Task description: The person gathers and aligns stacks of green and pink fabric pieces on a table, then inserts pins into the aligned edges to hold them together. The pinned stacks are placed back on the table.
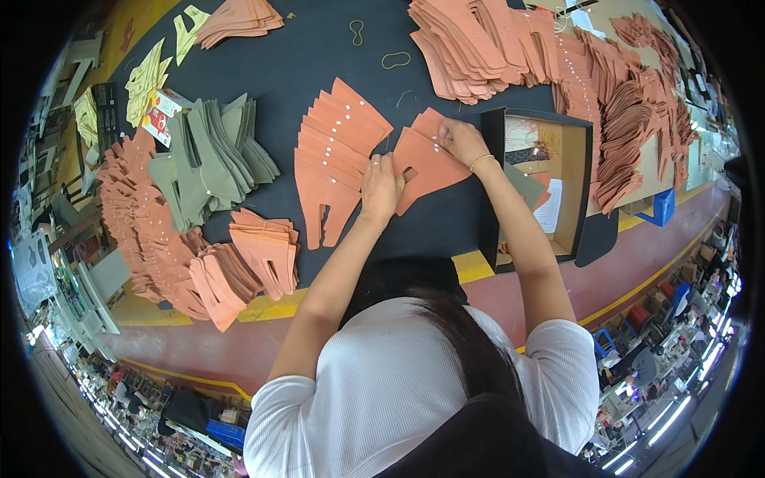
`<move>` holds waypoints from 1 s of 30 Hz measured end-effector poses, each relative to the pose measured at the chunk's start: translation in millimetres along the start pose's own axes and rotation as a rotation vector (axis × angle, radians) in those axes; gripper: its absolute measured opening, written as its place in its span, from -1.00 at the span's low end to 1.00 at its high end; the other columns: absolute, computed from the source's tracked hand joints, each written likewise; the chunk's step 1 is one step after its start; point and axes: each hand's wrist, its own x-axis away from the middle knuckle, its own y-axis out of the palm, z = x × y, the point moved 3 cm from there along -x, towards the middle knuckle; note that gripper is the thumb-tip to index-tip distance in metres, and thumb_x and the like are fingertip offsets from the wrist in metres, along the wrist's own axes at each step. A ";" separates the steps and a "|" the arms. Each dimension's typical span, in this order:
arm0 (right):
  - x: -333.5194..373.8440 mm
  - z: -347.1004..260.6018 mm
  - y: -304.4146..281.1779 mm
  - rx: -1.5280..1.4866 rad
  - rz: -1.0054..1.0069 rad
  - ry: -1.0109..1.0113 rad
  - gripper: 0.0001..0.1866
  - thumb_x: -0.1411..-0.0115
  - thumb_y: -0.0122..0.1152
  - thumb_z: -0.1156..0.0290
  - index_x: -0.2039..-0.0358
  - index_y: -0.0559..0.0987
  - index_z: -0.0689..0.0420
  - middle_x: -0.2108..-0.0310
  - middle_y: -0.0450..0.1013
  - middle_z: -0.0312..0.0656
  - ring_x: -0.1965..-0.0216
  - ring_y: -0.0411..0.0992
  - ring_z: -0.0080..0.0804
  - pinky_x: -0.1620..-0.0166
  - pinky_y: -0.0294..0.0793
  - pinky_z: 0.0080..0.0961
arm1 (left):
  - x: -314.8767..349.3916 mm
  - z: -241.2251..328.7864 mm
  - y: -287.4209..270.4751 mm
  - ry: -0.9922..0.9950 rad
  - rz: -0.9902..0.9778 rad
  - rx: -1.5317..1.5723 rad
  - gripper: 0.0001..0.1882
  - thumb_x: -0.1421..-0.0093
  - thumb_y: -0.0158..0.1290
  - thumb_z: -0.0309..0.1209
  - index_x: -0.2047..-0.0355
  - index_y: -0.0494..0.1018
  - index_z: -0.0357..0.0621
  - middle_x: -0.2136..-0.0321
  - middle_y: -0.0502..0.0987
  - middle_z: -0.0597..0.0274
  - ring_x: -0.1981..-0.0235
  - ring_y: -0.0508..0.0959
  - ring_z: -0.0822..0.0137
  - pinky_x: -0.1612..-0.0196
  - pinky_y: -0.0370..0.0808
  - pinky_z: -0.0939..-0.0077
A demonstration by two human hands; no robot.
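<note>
On the dark tabletop in front of me lies a small fan of orange cut pieces [424, 171] with slots and little white stickers. My left hand [382, 190] grips its left edge, fingers closed. At its upper right, my right hand [464, 143] pinches the edge of the pieces beside a sticker; the fingertips are partly hidden. Just left of my left hand is a larger fan of orange cut pieces [331, 139], spread so that a row of white stickers shows.
Olive green cut pieces [211, 159] are stacked at left, with orange stacks [267, 247] around them. A black open box [586, 195] holding scraps and paper stands by my right forearm. More orange stacks [470, 48] lie at the far right, near rubber bands [395, 60].
</note>
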 end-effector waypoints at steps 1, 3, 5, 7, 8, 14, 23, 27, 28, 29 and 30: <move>0.7 0.7 0.4 -0.003 -0.005 -0.017 -0.89 -0.02 0.32 0.41 0.48 0.58 0.15 0.39 0.52 -0.07 0.26 0.50 -0.04 0.17 0.46 -0.19 | 1.4 1.3 -2.4 0.043 0.032 -0.012 -0.52 -0.06 0.14 -0.49 -0.01 0.33 -0.36 0.13 0.39 -0.09 0.09 0.42 -0.06 -0.01 0.39 0.14; 0.9 3.1 1.6 -0.017 -0.025 -0.042 -0.91 0.00 0.32 0.44 0.50 0.58 0.15 0.40 0.50 -0.08 0.26 0.49 -0.06 0.16 0.45 -0.21 | 4.9 4.1 -5.1 0.118 0.077 -0.036 -0.54 -0.06 0.13 -0.49 0.01 0.35 -0.33 0.09 0.39 -0.08 0.09 0.42 -0.03 -0.02 0.38 0.13; 0.1 5.8 3.0 -0.037 -0.054 -0.052 -0.93 0.03 0.31 0.47 0.52 0.58 0.16 0.43 0.49 -0.09 0.27 0.48 -0.08 0.14 0.46 -0.22 | 8.8 6.2 -4.6 0.166 0.075 -0.036 -0.56 -0.05 0.11 -0.51 0.02 0.35 -0.29 0.07 0.41 -0.05 0.09 0.43 -0.01 -0.02 0.37 0.13; -0.9 7.1 3.5 -0.031 -0.062 -0.068 -0.93 0.02 0.31 0.47 0.53 0.59 0.16 0.43 0.49 -0.09 0.27 0.48 -0.10 0.14 0.45 -0.23 | 10.2 6.9 -3.4 0.199 0.114 -0.056 -0.57 -0.05 0.09 -0.53 0.02 0.36 -0.26 0.07 0.42 -0.03 0.10 0.43 0.01 -0.02 0.37 0.14; -1.4 7.3 3.7 -0.026 -0.066 -0.073 -0.93 0.02 0.31 0.48 0.54 0.59 0.16 0.43 0.49 -0.09 0.27 0.47 -0.11 0.14 0.45 -0.23 | 10.2 6.8 -2.4 0.200 0.140 -0.077 -0.58 -0.05 0.08 -0.54 0.03 0.36 -0.24 0.07 0.43 -0.02 0.10 0.43 0.02 -0.02 0.37 0.14; -1.9 7.8 4.5 -0.085 -0.072 -0.037 -0.94 0.00 0.31 0.47 0.52 0.61 0.16 0.43 0.48 -0.08 0.28 0.47 -0.12 0.14 0.45 -0.24 | 6.3 -2.9 3.7 0.186 0.083 -0.069 -0.56 0.00 0.09 -0.58 0.05 0.34 -0.24 0.12 0.44 0.01 0.11 0.43 -0.02 0.02 0.38 0.14; -4.6 7.8 7.8 -0.093 -0.050 -0.026 -0.85 0.02 0.39 0.39 0.56 0.61 0.18 0.42 0.48 -0.04 0.28 0.48 -0.09 0.13 0.46 -0.25 | 15.5 4.9 -2.3 0.268 0.075 0.004 -0.66 -0.09 0.03 -0.56 0.08 0.36 -0.22 0.18 0.46 -0.02 0.22 0.50 -0.04 0.16 0.47 0.14; -2.9 4.9 8.4 -0.044 -0.081 0.016 -0.84 0.05 0.41 0.39 0.54 0.60 0.16 0.33 0.47 -0.04 0.22 0.47 -0.06 0.11 0.46 -0.20 | 18.2 6.3 -8.4 0.083 -0.040 0.198 -0.58 -0.08 0.03 -0.58 0.01 0.29 -0.25 0.14 0.49 -0.17 0.22 0.53 -0.17 0.19 0.50 0.05; -2.6 3.8 8.5 -0.004 -0.079 0.016 -0.84 0.06 0.41 0.39 0.53 0.59 0.16 0.31 0.47 -0.05 0.21 0.47 -0.06 0.11 0.46 -0.19 | 18.5 3.8 -8.4 0.000 -0.108 0.200 -0.55 -0.07 0.03 -0.59 -0.01 0.27 -0.25 0.13 0.49 -0.19 0.19 0.53 -0.18 0.17 0.49 0.04; -2.4 2.7 8.5 0.026 -0.076 0.005 -0.83 0.06 0.42 0.39 0.52 0.58 0.15 0.28 0.46 -0.05 0.20 0.47 -0.05 0.10 0.46 -0.18 | 18.7 0.7 -9.3 -0.056 -0.152 0.205 -0.52 -0.06 0.03 -0.60 -0.03 0.26 -0.25 0.13 0.49 -0.21 0.16 0.52 -0.19 0.15 0.49 0.04; -2.3 2.8 8.7 0.034 -0.081 0.025 -0.83 0.06 0.42 0.39 0.51 0.58 0.14 0.27 0.46 -0.05 0.19 0.47 -0.04 0.10 0.46 -0.17 | 19.2 -2.5 -10.3 -0.099 -0.177 0.215 -0.50 -0.05 0.03 -0.61 -0.05 0.24 -0.25 0.12 0.49 -0.24 0.13 0.51 -0.19 0.13 0.48 0.04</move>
